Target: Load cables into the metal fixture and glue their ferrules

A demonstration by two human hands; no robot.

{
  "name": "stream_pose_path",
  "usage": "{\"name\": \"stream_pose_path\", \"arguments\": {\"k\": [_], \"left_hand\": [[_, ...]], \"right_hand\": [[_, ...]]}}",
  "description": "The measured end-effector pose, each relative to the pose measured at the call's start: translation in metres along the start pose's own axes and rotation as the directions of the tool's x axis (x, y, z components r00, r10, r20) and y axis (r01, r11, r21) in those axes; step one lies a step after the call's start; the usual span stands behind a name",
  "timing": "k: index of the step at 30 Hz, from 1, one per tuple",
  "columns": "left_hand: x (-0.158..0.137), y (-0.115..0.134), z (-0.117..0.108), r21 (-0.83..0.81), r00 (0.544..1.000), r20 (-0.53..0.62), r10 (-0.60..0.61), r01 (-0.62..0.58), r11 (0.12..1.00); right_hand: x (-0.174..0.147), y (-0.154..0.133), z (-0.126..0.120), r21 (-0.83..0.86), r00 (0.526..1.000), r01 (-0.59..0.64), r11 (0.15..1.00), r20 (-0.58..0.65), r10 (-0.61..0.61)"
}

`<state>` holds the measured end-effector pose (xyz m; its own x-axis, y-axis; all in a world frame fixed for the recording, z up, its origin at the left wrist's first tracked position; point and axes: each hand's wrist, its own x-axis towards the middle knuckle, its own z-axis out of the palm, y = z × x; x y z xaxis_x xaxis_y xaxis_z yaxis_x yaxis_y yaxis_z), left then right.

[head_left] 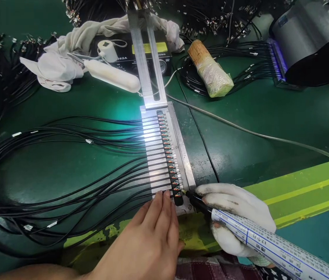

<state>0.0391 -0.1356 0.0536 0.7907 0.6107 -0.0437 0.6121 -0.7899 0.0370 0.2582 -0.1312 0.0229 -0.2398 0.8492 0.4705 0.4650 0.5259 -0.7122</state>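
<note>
A metal fixture lies on the green table, with black cables laid side by side across it. Their stripped ends and small metal connectors form a row along its dark slot. My left hand, bare, rests at the fixture's near end, fingers stretched out and fingertips touching the last cables. In a white glove, my right hand grips a labelled glue tube with a black nozzle. The thin tip of the nozzle is at the nearest connectors; whether it touches them I cannot tell.
Behind the fixture stand a slotted metal bracket and a black control box with a white cloth. A wrapped wooden handle and a grey cylinder lie right. A clear hose crosses the table. Cable bundles are left.
</note>
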Motion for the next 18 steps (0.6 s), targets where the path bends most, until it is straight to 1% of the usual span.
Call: {"name": "stream_pose_path", "arguments": {"k": [8,12,18], "left_hand": [[-0.0009,-0.0013,-0.0027,-0.004,1.000,0.007,0.026,-0.026,1.000],[-0.0014,-0.0017,-0.0036,-0.009,0.999,0.028,0.037,-0.037,0.999],[0.0006,-0.0008,-0.0030,-0.008,0.999,0.004,0.032,-0.032,0.999]], "right_hand": [[-0.0009,0.0016,-0.0003,0.004,1.000,-0.009,1.000,0.022,0.009],[0.0006,0.0011,-0.0005,-0.008,1.000,-0.016,1.000,0.026,0.016],[0.0019,0.0007,0.0005,-0.022,1.000,-0.022,1.000,0.009,0.022]]}}
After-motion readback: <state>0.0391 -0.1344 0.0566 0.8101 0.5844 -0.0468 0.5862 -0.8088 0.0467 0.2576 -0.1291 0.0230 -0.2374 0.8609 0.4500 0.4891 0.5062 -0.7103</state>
